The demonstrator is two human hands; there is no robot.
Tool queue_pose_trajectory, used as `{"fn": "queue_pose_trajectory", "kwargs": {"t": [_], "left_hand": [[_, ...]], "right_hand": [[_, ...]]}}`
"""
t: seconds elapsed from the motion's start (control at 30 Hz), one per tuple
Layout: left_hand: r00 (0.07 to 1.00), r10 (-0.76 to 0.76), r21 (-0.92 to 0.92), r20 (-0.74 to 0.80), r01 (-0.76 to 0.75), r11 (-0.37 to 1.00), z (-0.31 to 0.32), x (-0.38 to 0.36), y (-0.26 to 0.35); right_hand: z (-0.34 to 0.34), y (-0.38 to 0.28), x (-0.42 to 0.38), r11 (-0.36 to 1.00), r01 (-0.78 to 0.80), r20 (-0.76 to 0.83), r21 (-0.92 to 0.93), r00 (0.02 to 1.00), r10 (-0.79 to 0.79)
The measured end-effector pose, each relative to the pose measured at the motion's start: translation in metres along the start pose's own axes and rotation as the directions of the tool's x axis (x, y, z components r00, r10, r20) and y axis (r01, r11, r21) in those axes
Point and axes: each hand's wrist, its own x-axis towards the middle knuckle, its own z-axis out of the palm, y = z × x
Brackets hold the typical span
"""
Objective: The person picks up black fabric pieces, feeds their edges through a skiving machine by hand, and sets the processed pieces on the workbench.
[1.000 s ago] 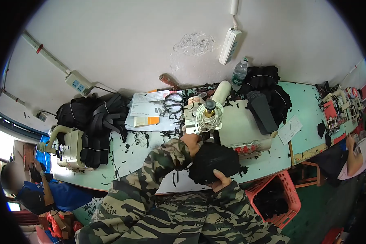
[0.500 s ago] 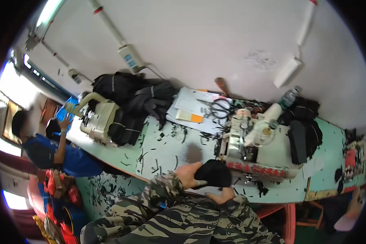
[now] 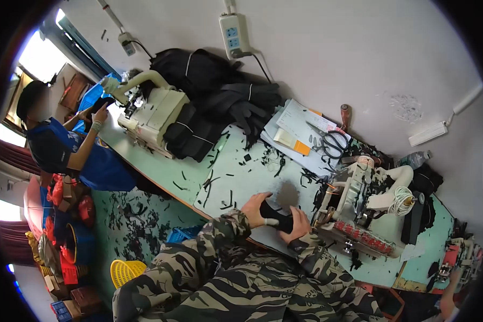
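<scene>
A small piece of black fabric [image 3: 278, 219] is stretched between my hands, just above the front edge of the green worktable. My left hand [image 3: 256, 209] grips its left side, with the thumb along the near edge. On its right side, the curled fingers of my right hand [image 3: 299, 224] hold it. To the right of my hands stands a sewing machine [image 3: 354, 214] with a red-patterned front. A dark grey smudge [image 3: 288, 192] marks the tabletop just beyond the fabric.
Black-handled scissors [image 3: 334, 145] lie on papers [image 3: 292, 123] at the back. Bundled black fabric [image 3: 198, 75] is heaped by another sewing machine [image 3: 154, 112]. Black scraps litter the table [image 3: 236, 155]. A person in a blue apron [image 3: 102, 161] works at left; a yellow basket [image 3: 127, 272] sits below.
The view has swung, so the table appears shifted and tilted. My right hand has come up to the fabric's right side, and the fabric now looks narrower between both hands.
</scene>
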Motion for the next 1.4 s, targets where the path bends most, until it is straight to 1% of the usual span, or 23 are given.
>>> {"fn": "queue_pose_trajectory", "kwargs": {"t": [0.07, 0.13, 0.2, 0.23, 0.37, 0.4, 0.47, 0.5, 0.57, 0.63, 0.67, 0.7, 0.8, 0.83, 0.87, 0.93, 0.97, 1.07, 1.13, 1.2, 1.27, 1.3, 1.4], "left_hand": [[0.99, -0.074, -0.101, -0.118, 0.062, 0.993, 0.022, -0.002, 0.003], [0.953, -0.225, -0.239, -0.203, 0.174, 0.955, 0.037, -0.002, 0.0], [0.936, -0.222, -0.217, -0.274, 0.164, 0.962, 0.043, -0.002, -0.005], [0.949, -0.145, -0.206, -0.281, 0.088, 0.974, 0.046, -0.006, 0.007], [0.923, -0.052, -0.155, -0.381, -0.008, 0.988, 0.064, -0.008, -0.007], [0.954, -0.12, -0.21, -0.276, 0.062, 0.976, 0.066, -0.011, -0.008], [0.99, -0.028, -0.061, -0.141, 0.02, 0.998, 0.06, -0.008, -0.006], [0.996, -0.082, -0.073, 0.042, 0.085, 0.994, 0.051, -0.004, -0.003], [0.899, -0.181, -0.068, 0.399, 0.226, 0.972, 0.025, 0.01, 0.015], [0.88, 0.043, -0.393, 0.473, 0.167, 0.904, -0.006, 0.02, 0.038], [0.86, 0.163, -0.544, 0.484, 0.15, 0.825, -0.021, 0.026, 0.057], [0.827, 0.195, -0.523, 0.527, 0.135, 0.842, -0.038, 0.034, 0.092], [0.797, 0.277, -0.283, 0.537, -0.139, 0.949, -0.005, 0.062, 0.112], [0.793, 0.168, -0.201, 0.585, -0.058, 0.978, 0.001, 0.068, 0.129], [0.734, 0.156, -0.194, 0.661, -0.033, 0.98, 0.008, 0.077, 0.142], [0.724, 0.307, -0.482, 0.617, 0.039, 0.875, 0.026, 0.078, 0.163], [0.715, 0.274, -0.438, 0.643, 0.05, 0.897, 0.038, 0.082, 0.169], [0.707, 0.136, -0.277, 0.695, 0.089, 0.957, 0.072, 0.092, 0.169], [0.715, 0.012, -0.138, 0.699, 0.119, 0.983, 0.084, 0.095, 0.175], [0.771, -0.06, 0.065, 0.634, 0.024, 0.998, 0.089, 0.1, 0.189], [0.849, -0.094, 0.334, 0.521, -0.102, 0.937, 0.099, 0.108, 0.207], [0.868, -0.094, 0.323, 0.488, -0.079, 0.943, 0.104, 0.112, 0.205], [0.82, -0.128, 0.307, 0.558, -0.061, 0.95, 0.108, 0.124, 0.202]], "right_hand": [[0.001, -0.006, 0.0, 0.997, 0.036, -0.086, -0.07, 0.995, -0.042], [-0.011, -0.011, -0.001, 0.995, 0.028, -0.017, -0.092, 0.999, -0.029], [-0.019, -0.013, -0.002, 0.994, 0.022, 0.038, -0.108, 0.999, -0.018], [-0.02, -0.014, -0.001, 0.993, 0.019, 0.058, -0.113, 0.998, -0.013], [-0.023, -0.004, -0.008, 0.956, 0.137, 0.166, -0.26, 0.981, -0.095], [-0.02, 0.003, -0.007, 0.941, 0.167, 0.254, -0.294, 0.963, -0.091], [-0.014, 0.016, -0.01, 0.909, 0.227, 0.426, -0.35, 0.903, -0.062], [-0.018, 0.014, -0.011, 0.952, 0.122, 0.424, -0.281, 0.906, 0.009], [-0.042, 0.003, -0.013, 0.986, -0.098, 0.446, -0.138, 0.882, 0.15], [-0.073, -0.008, -0.019, 0.949, -0.295, 0.434, 0.112, 0.873, 0.221], [-0.089, -0.012, -0.022, 0.891, -0.389, 0.438, 0.233, 0.86, 0.261], [-0.105, -0.013, -0.027, 0.821, -0.404, 0.446, 0.403, 0.87, 0.209], [-0.134, -0.009, -0.048, 0.579, -0.473, 0.436, 0.664, 0.874, 0.214], [-0.146, -0.01, -0.054, 0.498, -0.47, 0.437, 0.729, 0.879, 0.191], [-0.155, -0.005, -0.06, 0.474, -0.464, 0.42, 0.748, 0.884, 0.203], [-0.17, 0.006, -0.074, 0.425, -0.446, 0.39, 0.788, 0.895, 0.218], [-0.171, 0.013, -0.082, 0.319, -0.468, 0.401, 0.824, 0.88, 0.255], [-0.174, 0.03, -0.097, 0.215, -0.563, 0.481, 0.798, 0.81, 0.334], [-0.175, 0.043, -0.1, 0.21, -0.557, 0.474, 0.803, 0.812, 0.34], [-0.17, 0.053, -0.103, 0.163, -0.582, 0.502, 0.797, 0.787, 0.359], [-0.174, 0.06, -0.097, 0.037, -0.632, 0.579, 0.774, 0.731, 0.36], [-0.172, 0.066, -0.094, -0.008, -0.636, 0.596, 0.772, 0.719, 0.358], [-0.173, 0.086, -0.092, -0.111, -0.658, 0.659, 0.745, 0.698, 0.282]]}}
